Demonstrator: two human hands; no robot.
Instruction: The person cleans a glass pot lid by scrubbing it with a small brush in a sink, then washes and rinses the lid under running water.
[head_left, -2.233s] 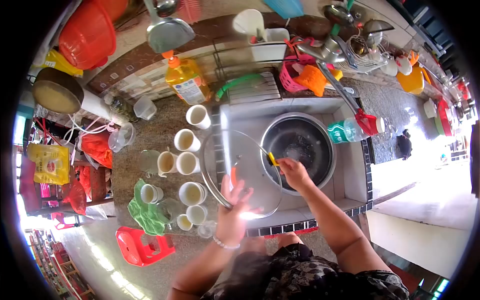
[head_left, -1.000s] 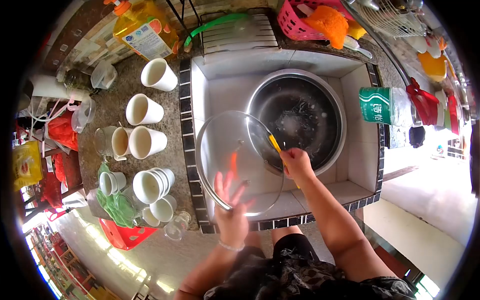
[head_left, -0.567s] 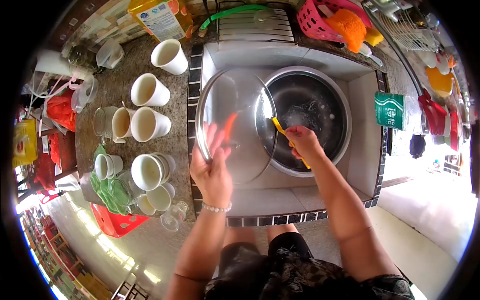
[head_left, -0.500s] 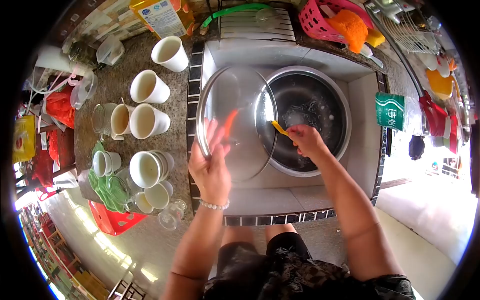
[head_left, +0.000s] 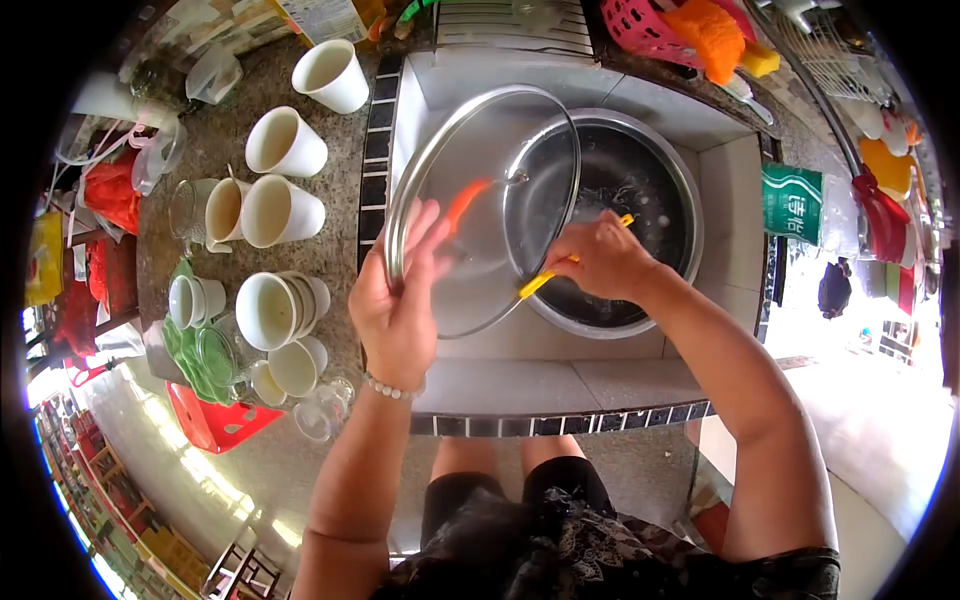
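Note:
A clear glass pot lid [head_left: 470, 270] with a metal rim stands tilted over the sink. My left hand [head_left: 398, 300] grips it at the left edge, the fingers showing behind the glass and the thumb in front. My right hand [head_left: 605, 258] is closed around a thin yellow stick-like tool [head_left: 541, 281], whose kind I cannot make out. The tool's lower end is at the lid's lower right rim. Behind the lid and right hand, a round metal basin [head_left: 690, 230] of dark-looking water sits in the sink. An orange-red streak shows in the glass.
The tiled sink [head_left: 480, 392] surrounds the basin. On the left counter stand several white cups [head_left: 287, 143], glass jars and a green cloth [head_left: 190, 350]. A pink basket [head_left: 640, 35] with an orange cloth is at the back right. A green-labelled package [head_left: 793, 203] lies at right.
The lid has moved up slightly and tilted rightward, with my left hand on it. My right hand has shifted and turned, and the yellow tool now meets the rim lower down.

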